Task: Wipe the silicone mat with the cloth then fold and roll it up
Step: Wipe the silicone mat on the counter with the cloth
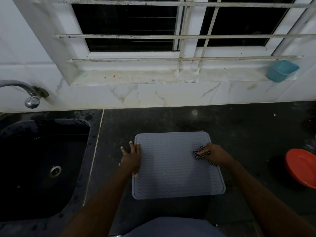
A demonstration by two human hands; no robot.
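Softness is what to plan for: the silicone mat, grey with a wavy ribbed face and a raised rim, lies flat on the dark worktop straight ahead of you, just right of the sink. By its look it is light, limp and somewhat grippy underneath. It should bend without cracking, but may skate or ruck up under a sideways rub unless it is pinned. For folding, take it by an edge or two corners; a pinch mid-sheet would only make it sag. The cloth, a small checked rag, is thin and bunches easily.

Your left hand lies flat on the mat's left edge with its fingers spread, some on the rim and some over the worktop, pressing down as an anchor. Your right hand is curled round the bunched cloth at the right edge, knuckles up, holding it against the ribs. Both forearms reach in from below, angled toward each other.
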